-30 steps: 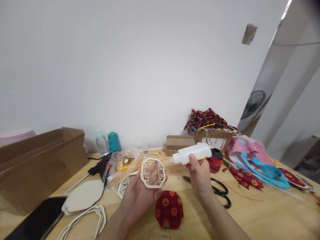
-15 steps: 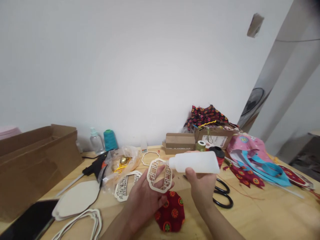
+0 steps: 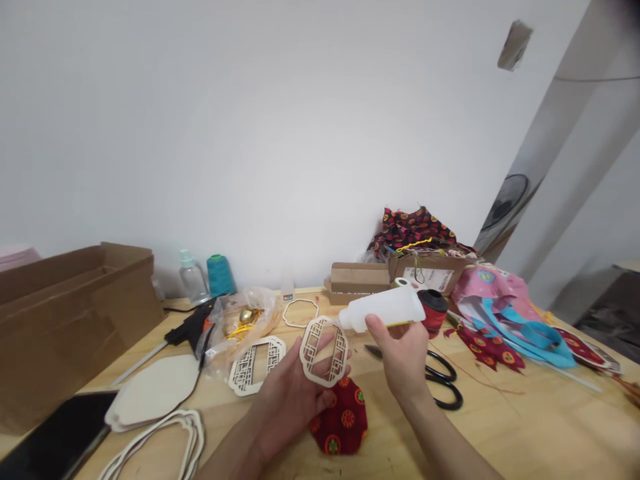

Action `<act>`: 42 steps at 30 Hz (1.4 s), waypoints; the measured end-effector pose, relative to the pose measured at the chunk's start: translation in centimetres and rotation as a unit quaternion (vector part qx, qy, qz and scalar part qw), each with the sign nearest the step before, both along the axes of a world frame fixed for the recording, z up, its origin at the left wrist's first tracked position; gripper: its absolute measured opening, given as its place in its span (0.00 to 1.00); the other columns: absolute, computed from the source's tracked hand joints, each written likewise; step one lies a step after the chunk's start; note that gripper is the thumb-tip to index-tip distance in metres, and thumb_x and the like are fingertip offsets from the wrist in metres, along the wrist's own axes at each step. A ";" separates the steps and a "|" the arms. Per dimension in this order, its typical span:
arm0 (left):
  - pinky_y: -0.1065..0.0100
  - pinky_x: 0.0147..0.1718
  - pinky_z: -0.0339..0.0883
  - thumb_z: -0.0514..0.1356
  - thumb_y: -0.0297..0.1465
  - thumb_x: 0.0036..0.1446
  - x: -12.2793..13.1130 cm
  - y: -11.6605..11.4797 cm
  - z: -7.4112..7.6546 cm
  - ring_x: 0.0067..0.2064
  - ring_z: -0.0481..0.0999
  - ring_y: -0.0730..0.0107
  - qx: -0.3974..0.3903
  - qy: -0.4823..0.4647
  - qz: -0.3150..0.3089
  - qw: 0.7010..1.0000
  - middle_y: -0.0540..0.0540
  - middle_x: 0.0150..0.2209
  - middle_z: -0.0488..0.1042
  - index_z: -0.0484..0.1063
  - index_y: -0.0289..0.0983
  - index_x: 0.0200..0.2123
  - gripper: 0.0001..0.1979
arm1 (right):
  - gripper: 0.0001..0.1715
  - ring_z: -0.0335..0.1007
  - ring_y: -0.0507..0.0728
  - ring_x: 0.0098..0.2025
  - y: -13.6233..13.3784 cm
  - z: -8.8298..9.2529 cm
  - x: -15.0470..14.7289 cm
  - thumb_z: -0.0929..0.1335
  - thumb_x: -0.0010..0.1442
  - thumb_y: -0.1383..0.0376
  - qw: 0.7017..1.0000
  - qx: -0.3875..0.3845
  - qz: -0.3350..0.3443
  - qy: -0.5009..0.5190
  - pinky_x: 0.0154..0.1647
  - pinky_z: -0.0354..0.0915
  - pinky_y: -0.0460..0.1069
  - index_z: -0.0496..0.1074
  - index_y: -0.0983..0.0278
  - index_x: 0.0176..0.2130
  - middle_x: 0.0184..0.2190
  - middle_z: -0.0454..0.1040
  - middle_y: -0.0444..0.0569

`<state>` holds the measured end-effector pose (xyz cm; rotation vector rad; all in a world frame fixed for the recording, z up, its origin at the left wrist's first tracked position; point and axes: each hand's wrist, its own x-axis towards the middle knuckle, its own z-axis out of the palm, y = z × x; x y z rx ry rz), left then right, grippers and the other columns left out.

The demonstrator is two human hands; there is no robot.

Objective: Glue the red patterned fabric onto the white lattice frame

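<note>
My left hand (image 3: 290,397) holds up a pale wooden lattice frame (image 3: 324,351) on its fingers above the table. My right hand (image 3: 400,353) is wrapped round a white squeeze bottle (image 3: 387,308), tilted so that its nozzle touches the frame's upper right edge. Under both hands lies a red patterned fabric piece (image 3: 341,417) on the wooden table (image 3: 525,427).
A second lattice frame (image 3: 256,365), a thin ring (image 3: 300,312), a black glue gun (image 3: 193,328) and flat cut-outs (image 3: 153,393) lie left. Black scissors (image 3: 443,383), a red-black spool (image 3: 433,310), cardboard boxes (image 3: 75,313) and fabric scraps (image 3: 500,313) surround them.
The bottle has tilted and its nozzle has come down to the frame's edge. My left hand with the frame shifted slightly right and lower.
</note>
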<state>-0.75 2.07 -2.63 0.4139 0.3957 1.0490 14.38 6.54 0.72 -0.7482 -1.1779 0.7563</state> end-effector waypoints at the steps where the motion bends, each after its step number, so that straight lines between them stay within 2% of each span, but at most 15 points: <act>1: 0.69 0.31 0.63 0.47 0.40 0.57 0.0 0.0 0.0 0.44 0.73 0.58 0.000 0.003 0.000 1.000 0.38 0.42 0.74 0.59 0.36 0.53 0.23 | 0.19 0.72 0.58 0.32 0.1 -0.1 0.1 0.71 0.45 0.64 1.000 0.004 -0.004 0.002 0.35 0.68 0.52 0.70 0.69 0.38 0.29 0.77 0.53; 13: 0.66 0.33 0.62 0.48 0.40 0.57 -0.1 -0.1 0.2 0.46 0.71 0.55 -0.012 0.007 0.005 1.000 0.35 0.45 0.72 0.53 0.36 0.57 0.26 | 0.17 0.72 0.56 0.30 0.6 -0.1 0.7 0.72 0.44 0.65 1.000 0.021 -0.015 -0.008 0.33 0.67 0.51 0.70 0.68 0.36 0.31 0.76 0.52; 24: 0.65 0.33 0.63 0.49 0.38 0.56 -0.2 -0.2 0.3 0.43 0.72 0.57 -0.021 0.010 0.017 1.000 0.37 0.45 0.71 0.51 0.38 0.57 0.26 | 0.17 0.72 0.56 0.28 0.7 0.0 0.8 0.71 0.44 0.66 0.999 0.031 -0.017 -0.024 0.31 0.68 0.50 0.69 0.68 0.37 0.30 0.77 0.52; 42: 0.64 0.35 0.62 0.48 0.39 0.57 -0.3 -0.2 0.2 0.46 0.71 0.56 -0.014 0.005 0.015 1.000 0.38 0.46 0.71 0.49 0.39 0.58 0.26 | 0.15 0.72 0.56 0.27 0.5 0.2 1.0 0.72 0.43 0.66 0.997 0.032 -0.033 -0.054 0.30 0.68 0.50 0.71 0.68 0.34 0.29 0.77 0.52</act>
